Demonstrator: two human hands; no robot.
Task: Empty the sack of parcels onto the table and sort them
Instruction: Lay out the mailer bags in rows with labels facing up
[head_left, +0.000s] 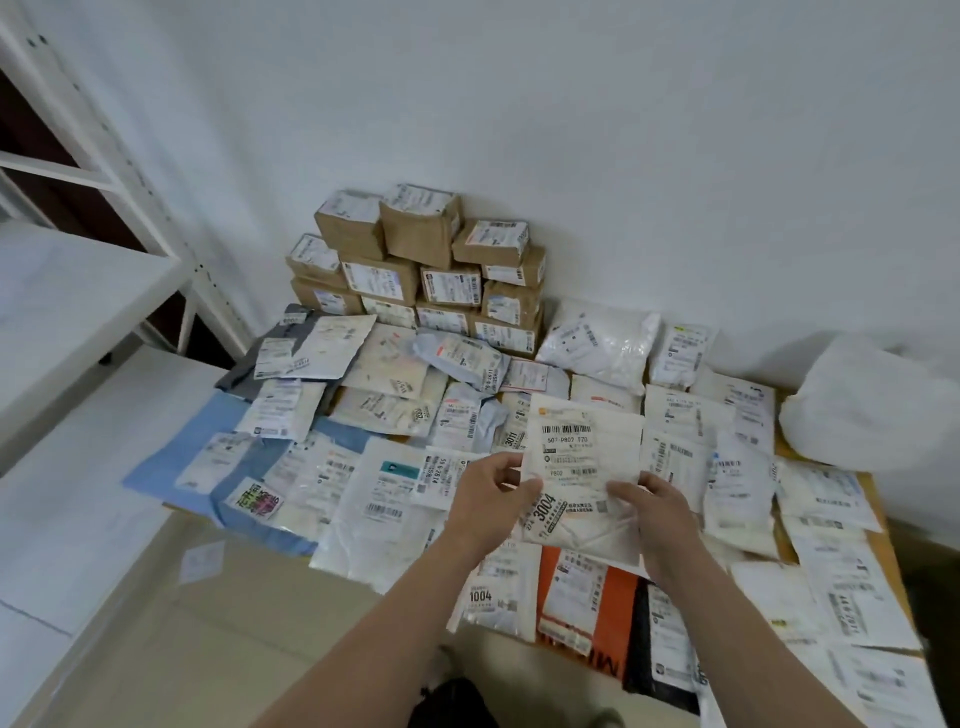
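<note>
I hold a flat white mailer (582, 441) with a barcode label above the table, label facing me. My left hand (493, 493) pinches its lower left edge, and my right hand (657, 506) pinches its lower right edge. Under it lies another white mailer marked 3004 (576, 525). Several flat mailers (384, 499) in white, blue, orange and black cover the wooden table (883, 540). Brown cardboard boxes (421, 265) are stacked against the wall at the back. A crumpled white sack (872, 405) sits at the table's right end.
A white metal shelf unit (88, 270) stands to the left of the table. A large cardboard box (223, 613) lies on the floor in front of the table's left part. The white wall runs close behind the stack.
</note>
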